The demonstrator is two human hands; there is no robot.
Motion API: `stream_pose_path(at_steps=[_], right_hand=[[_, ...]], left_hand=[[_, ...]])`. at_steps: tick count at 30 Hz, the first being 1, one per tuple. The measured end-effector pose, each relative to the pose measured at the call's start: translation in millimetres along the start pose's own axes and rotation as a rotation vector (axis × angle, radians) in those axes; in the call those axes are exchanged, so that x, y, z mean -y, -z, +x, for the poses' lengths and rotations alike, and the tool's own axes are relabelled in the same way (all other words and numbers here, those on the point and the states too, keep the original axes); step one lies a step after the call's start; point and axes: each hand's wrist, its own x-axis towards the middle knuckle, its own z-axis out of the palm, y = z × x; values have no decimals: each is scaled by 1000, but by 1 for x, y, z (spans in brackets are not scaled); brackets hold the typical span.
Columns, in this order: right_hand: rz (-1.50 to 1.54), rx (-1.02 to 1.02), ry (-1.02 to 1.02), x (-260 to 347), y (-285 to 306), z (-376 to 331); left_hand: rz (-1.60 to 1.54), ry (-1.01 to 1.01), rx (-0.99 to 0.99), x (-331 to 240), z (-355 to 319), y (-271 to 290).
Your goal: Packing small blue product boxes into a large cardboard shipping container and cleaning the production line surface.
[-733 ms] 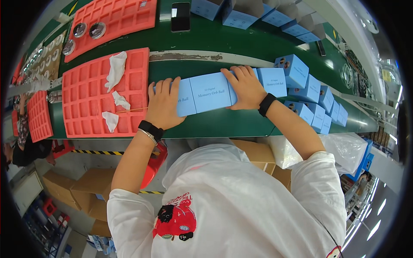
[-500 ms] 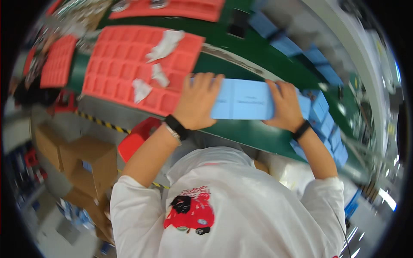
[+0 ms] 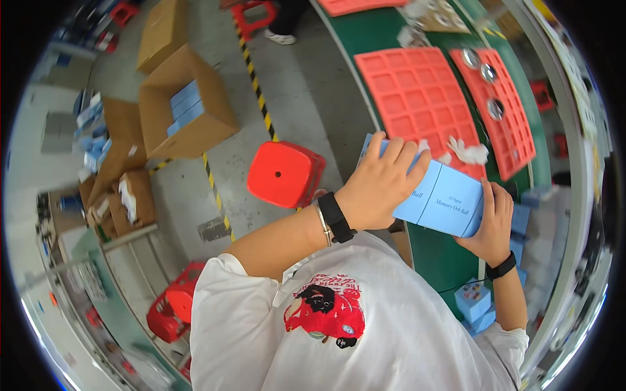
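Observation:
Between my two hands is a row of light blue cardboard boxes [image 3: 452,201], pressed side by side and tilted in the picture. My left hand [image 3: 386,177] grips the left end, its fingers over the top. At the other end my right hand [image 3: 493,218] clamps the row, thumb below and fingers along the side. The row is held over the near edge of the green worktable [image 3: 433,255]. Behind it lies a red compartment tray [image 3: 420,98], with crumpled white gloves [image 3: 471,152] at its near edge. How many boxes are under my left hand is hidden.
An open cardboard carton [image 3: 155,120] with blue boxes inside stands on the floor to the left. A red stool [image 3: 277,173] is between it and me. More blue boxes [image 3: 473,301] sit at the right. Another red tray [image 3: 499,127] holds shiny round pieces. A person's shoe [image 3: 280,38] shows at the top.
My view and body have turned left, bringing the carton and stool further into view. The blue boxes have swung round with both hands, which keep hold of them.

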Motion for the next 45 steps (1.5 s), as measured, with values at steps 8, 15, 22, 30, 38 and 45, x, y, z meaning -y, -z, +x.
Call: stream_pose_path(at_steps=[8,15,22,30,38,45], right_hand=[[70,-19,301,4,-2,132],[59,-56,455,-5,-6,204],[78,-9,454,-4,-9,242],[33,62,546,54,-18,328],[31,105,940,223,-63,517],[25,159,1334,465,-148,714]], left_hand=[[174,193,-90,58,-7,40],[260,194,-289,98,4,44],[252,273,-242,122,15,53],[175,409,-270,190,-18,67],[203,758,-388,320,-125,110],[252,1164,-490,482,-258,153]])
